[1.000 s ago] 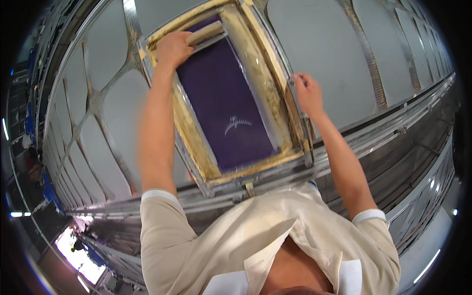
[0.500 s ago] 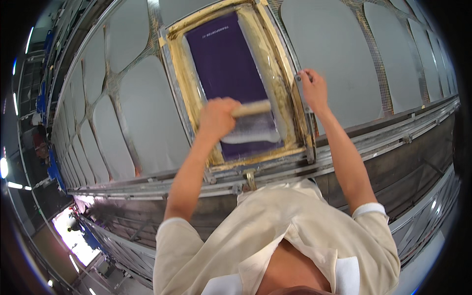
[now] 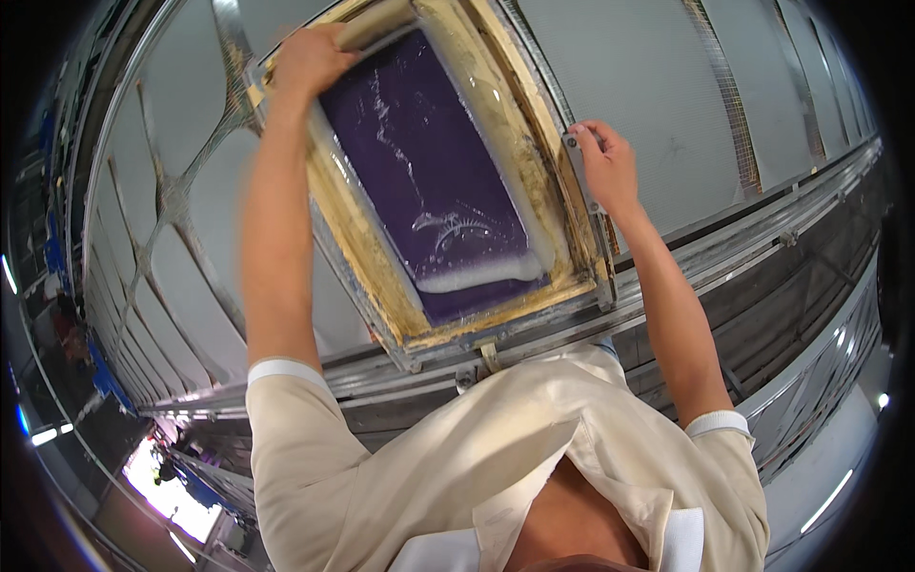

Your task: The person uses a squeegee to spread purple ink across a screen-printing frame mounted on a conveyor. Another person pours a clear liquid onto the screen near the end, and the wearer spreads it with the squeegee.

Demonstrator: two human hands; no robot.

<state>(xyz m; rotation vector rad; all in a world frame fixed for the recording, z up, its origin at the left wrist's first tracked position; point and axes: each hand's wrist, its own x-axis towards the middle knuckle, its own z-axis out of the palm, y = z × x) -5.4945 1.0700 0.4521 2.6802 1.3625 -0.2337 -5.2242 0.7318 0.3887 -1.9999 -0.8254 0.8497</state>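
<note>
Likely stiff and light: grip the scraper (image 3: pixel 383 23) mid-bar.
Your left hand (image 3: pixel 310 63) has fingers clamped on its end; your right hand (image 3: pixel 608 170) pinches the metal bracket (image 3: pixel 579 172).

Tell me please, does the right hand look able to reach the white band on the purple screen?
Probably yes: only the frame's yellowish right side seems to lie between the right hand, at the metal bar, and the white band; the left hand is at the frame's far end.
</note>
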